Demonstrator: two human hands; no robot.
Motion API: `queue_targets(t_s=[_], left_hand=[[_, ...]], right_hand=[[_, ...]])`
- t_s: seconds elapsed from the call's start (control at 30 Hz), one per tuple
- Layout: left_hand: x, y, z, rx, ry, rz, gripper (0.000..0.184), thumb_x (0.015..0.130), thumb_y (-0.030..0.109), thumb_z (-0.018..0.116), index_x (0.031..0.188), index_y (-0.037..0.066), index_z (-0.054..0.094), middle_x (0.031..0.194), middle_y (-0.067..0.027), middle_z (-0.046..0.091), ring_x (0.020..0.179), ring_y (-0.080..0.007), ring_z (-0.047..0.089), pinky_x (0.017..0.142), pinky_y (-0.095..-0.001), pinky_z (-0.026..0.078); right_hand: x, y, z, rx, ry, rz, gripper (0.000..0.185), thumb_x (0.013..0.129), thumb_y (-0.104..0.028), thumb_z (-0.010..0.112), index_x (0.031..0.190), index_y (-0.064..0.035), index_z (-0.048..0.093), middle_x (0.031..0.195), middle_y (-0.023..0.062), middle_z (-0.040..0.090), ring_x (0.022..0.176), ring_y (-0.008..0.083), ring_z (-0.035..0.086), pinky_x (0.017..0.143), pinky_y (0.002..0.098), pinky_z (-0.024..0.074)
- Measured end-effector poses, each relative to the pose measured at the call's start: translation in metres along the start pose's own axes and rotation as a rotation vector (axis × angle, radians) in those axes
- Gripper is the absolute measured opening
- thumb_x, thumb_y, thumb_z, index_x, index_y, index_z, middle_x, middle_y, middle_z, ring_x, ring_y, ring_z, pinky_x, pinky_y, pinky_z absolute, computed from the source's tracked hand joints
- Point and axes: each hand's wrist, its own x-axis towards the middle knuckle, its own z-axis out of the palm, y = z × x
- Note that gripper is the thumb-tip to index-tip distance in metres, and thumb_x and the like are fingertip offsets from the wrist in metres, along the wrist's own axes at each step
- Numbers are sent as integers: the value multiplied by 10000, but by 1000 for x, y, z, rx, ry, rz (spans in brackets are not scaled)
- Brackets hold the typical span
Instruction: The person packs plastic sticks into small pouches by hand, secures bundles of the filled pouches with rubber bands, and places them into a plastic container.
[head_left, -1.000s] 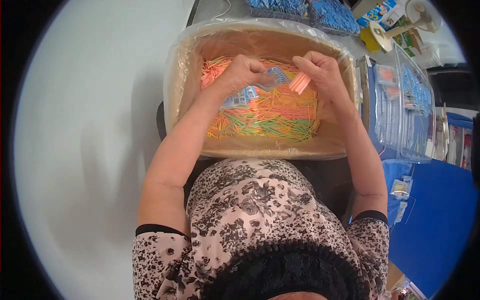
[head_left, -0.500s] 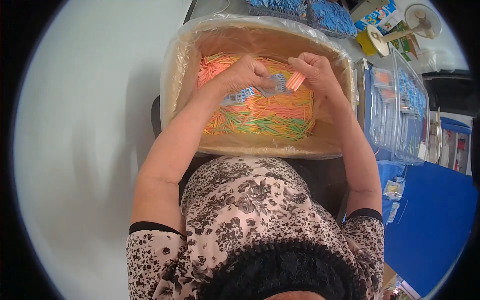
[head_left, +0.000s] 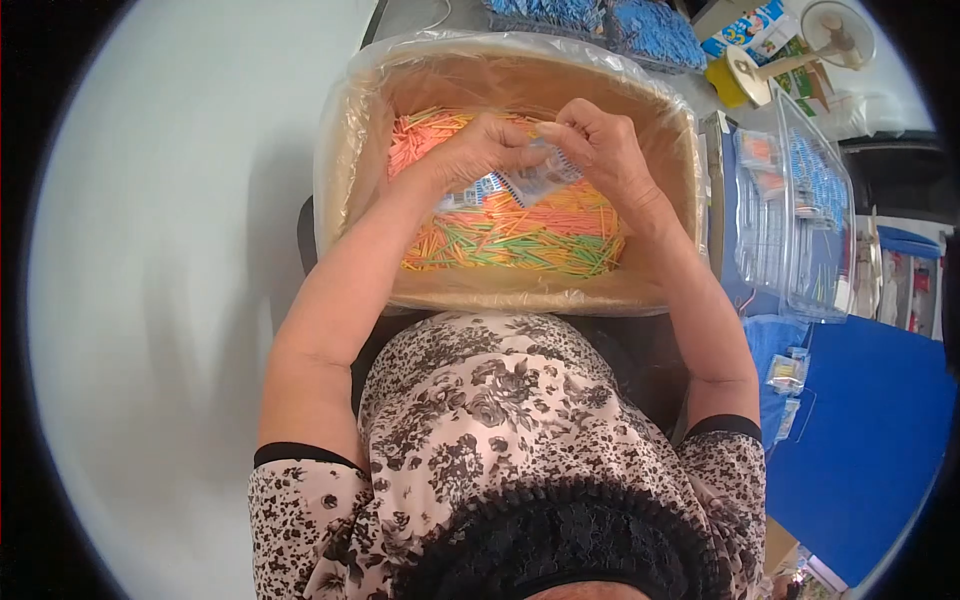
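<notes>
A small clear plastic bag (head_left: 540, 182) with blue print hangs between my hands over the box. My left hand (head_left: 480, 152) is closed, its fingers pinching the bag's left upper edge. More printed bags (head_left: 470, 195) stick out beneath its palm. My right hand (head_left: 605, 150) is closed too, thumb and fingertips at the bag's upper right edge. Whether sticks are still inside that hand is hidden. Below both hands lie loose thin sticks (head_left: 520, 245) in pink, orange, yellow and green, filling the bottom of the plastic-lined cardboard box (head_left: 660, 280).
To the right stands a clear plastic tray (head_left: 765, 250) with filled packets and blue-printed bags. Bundles of blue strips (head_left: 655, 35) lie behind the box. A yellow-and-white fan-like device (head_left: 745, 80) stands at the back right. A blue panel (head_left: 860, 450) is at the lower right.
My right hand has moved slightly left and up to the bag. The bundle of pink sticks it held no longer shows. The bag now hangs spread between both hands.
</notes>
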Motion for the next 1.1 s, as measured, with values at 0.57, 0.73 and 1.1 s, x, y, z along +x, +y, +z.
queue_targets(t_s=[0.57,0.73,1.1], left_hand=[[-16,-25,-39,775,-54,-241,262,734,248,723,844,12,694,767,-88,659,723,-115,612,621,-300,467],[-38,-51,-62,1332,77,-441,404,574,319,827,799,38,642,815,-137,662,765,-259,647,634,-393,474],[-45,-101,-77,1528,116,-504,732,524,232,840,1168,72,533,1070,-160,635,1011,-291,615,865,-434,484]], right_hand=[[-162,-4,-109,-85,287,232,172,754,-20,689,926,-9,678,810,46,657,749,133,619,619,258,468],[-319,55,-205,-9,733,599,206,744,-64,717,929,16,677,796,34,665,667,77,588,602,233,456],[-354,131,-225,-1204,821,185,278,751,-44,706,1020,-8,647,1017,137,663,942,279,618,840,359,472]])
